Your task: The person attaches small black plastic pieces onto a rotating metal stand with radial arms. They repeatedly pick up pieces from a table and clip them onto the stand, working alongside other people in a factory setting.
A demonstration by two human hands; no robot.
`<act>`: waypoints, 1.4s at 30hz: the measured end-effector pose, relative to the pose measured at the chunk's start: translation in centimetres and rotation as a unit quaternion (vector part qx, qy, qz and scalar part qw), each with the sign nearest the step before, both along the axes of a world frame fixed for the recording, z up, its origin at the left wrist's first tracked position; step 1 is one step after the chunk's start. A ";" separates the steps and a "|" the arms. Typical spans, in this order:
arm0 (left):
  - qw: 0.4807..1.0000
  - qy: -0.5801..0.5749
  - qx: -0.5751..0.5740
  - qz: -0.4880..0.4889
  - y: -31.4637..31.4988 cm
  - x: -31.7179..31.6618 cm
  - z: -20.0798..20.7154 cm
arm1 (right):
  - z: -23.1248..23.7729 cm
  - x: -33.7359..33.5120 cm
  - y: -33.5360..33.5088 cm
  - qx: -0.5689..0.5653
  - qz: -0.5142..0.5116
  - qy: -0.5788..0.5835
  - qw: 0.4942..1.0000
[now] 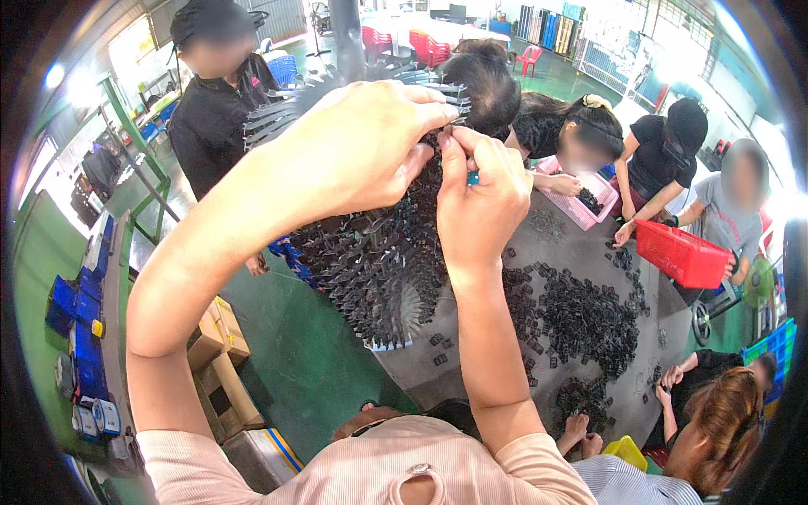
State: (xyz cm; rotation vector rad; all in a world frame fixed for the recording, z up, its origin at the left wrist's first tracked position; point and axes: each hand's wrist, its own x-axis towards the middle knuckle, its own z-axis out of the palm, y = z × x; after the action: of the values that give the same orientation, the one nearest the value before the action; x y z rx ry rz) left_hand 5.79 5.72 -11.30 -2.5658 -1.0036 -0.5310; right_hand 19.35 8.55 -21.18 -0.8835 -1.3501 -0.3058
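Pinching thumb to forefinger at the rim of a pronged rack [316, 87], R hand [488, 194] of a worker in a beige top [353, 463] sits just beside L hand [374, 139], both bare hands raised out front. L hand is nearer the rack's center, lying across the top tier w/ fingers curled over the right-side rim; R hand is on the outer side, fingertips turned up & in. Whatever's b/w the fingertips is too small & covered to ID: can't tell what R hand's pinch holds, nor whether L hand grips or just steadies. Prongs [263, 118] fan out like spokes from an upright gray pole [346, 38], long axes running outward; those by the fingers point approx. right, toward R hand.

Materials: prongs look thin, flat & metallic. Black pieces [370, 261] crowd the tiers below the hands, jagged en masse, prob. plastic. More small dark parts lie in a loose pile [589, 324] on the smooth gray table [421, 379], right of the rack. Across the table, co-workers [673, 151] have a pink basket [566, 206] & a boxy red bin [683, 252]. Worker's top is fine-ribbed fabric.
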 end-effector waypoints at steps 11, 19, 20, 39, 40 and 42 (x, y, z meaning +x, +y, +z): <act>0.998 -0.026 0.053 -0.027 0.3 -1.8 -0.8 | -2.0 11.7 -0.7 -0.175 0.114 0.169 0.963; 0.997 -0.033 -0.001 -0.072 -0.5 -3.3 -0.2 | -1.6 12.1 -1.2 -0.211 -0.054 -0.010 0.976; 0.997 -0.026 0.004 -0.067 -0.9 -3.0 0.2 | -1.0 9.5 -1.4 -0.122 -0.031 -0.087 0.988; 0.999 -0.016 0.044 0.005 0.1 -0.3 -0.6 | -1.2 9.7 -1.3 -0.205 0.215 0.253 0.921; 0.999 -0.015 0.050 -0.009 0.3 -1.0 -0.5 | -1.5 11.3 -1.4 -0.220 0.207 0.266 0.915; 0.998 -0.026 0.023 -0.045 0.8 -2.0 -0.3 | -3.0 16.9 0.1 -0.256 0.083 0.171 0.948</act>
State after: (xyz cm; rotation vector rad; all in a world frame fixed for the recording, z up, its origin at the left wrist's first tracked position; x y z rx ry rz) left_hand 3.81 6.52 -11.64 -2.5778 -0.8845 -0.6399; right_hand 36.27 8.65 -24.21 -1.1798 -1.1803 0.3371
